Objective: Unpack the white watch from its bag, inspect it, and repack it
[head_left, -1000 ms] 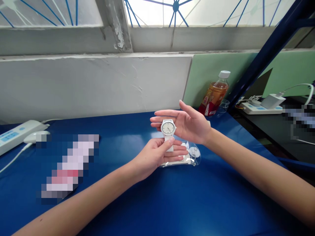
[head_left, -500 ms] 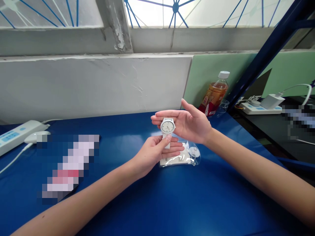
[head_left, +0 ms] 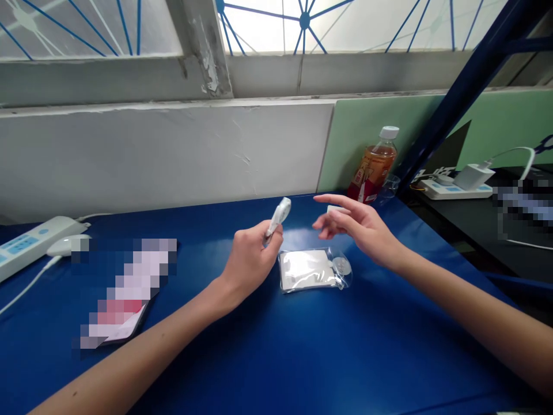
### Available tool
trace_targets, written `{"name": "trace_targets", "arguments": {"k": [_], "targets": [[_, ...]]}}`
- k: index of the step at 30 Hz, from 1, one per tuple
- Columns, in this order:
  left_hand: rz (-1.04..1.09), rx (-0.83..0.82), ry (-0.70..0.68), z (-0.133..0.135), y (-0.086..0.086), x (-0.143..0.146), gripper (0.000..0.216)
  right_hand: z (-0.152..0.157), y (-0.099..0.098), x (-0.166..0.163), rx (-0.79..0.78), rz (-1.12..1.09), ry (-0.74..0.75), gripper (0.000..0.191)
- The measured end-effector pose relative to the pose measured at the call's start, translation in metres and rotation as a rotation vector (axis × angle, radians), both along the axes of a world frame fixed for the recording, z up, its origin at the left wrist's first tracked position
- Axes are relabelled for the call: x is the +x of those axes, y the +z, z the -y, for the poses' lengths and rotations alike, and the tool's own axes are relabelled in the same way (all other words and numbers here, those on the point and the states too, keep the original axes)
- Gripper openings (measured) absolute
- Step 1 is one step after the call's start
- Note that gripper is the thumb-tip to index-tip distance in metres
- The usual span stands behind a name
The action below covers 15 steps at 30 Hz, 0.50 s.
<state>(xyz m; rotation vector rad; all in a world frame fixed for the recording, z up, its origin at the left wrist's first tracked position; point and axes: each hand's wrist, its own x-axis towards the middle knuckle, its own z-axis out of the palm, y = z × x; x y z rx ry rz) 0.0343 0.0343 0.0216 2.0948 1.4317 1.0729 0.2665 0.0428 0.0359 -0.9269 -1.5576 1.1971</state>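
Note:
A white wristwatch (head_left: 280, 214) is pinched in my left hand (head_left: 253, 256), turned so that its case shows nearly edge-on above the thumb. To the right, my right hand (head_left: 360, 227) is held in the air with the index finger stretched out and the other fingers loosely bent apart. A small white item (head_left: 337, 210) shows between its fingers; whether it touches the hand or lies behind it, I cannot tell. Below and between both hands lies a clear plastic pouch (head_left: 309, 270) with a white card-like insert and a round clear piece at its right end.
On the left lie a phone (head_left: 125, 331), partly pixelated, and a white power strip (head_left: 30, 241) with a charger and cable. A drink bottle (head_left: 375, 164) stands at the back right, near a blue metal post (head_left: 453, 95). Another power strip (head_left: 453, 189) sits on a dark surface beyond.
My left hand has moved left and turned the watch from face-up to edge-on. My right hand has drawn away to the right, its palm no longer upward, uncovering the pouch.

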Motion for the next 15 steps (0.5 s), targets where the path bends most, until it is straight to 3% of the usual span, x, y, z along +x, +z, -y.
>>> {"name": "trace_targets", "arguments": {"k": [3, 6, 9, 15], "targets": [[-0.248, 0.199, -0.072, 0.004, -0.009, 0.002, 0.023, 0.022, -0.006, 0.012, 0.034, 0.081, -0.017, 0.047], [-0.372, 0.263, -0.105, 0.008, -0.016, 0.006, 0.030, 0.034, -0.011, 0.014, 0.106, 0.193, -0.003, 0.044], [-0.380, 0.275, -0.143, 0.012, -0.018, 0.009, 0.034, 0.036, -0.015, 0.012, 0.212, 0.309, 0.028, 0.037], [-0.283, 0.256, -0.284, 0.018, -0.013, 0.012, 0.034, 0.036, -0.019, 0.012, 0.407, 0.334, 0.001, 0.031]]}}
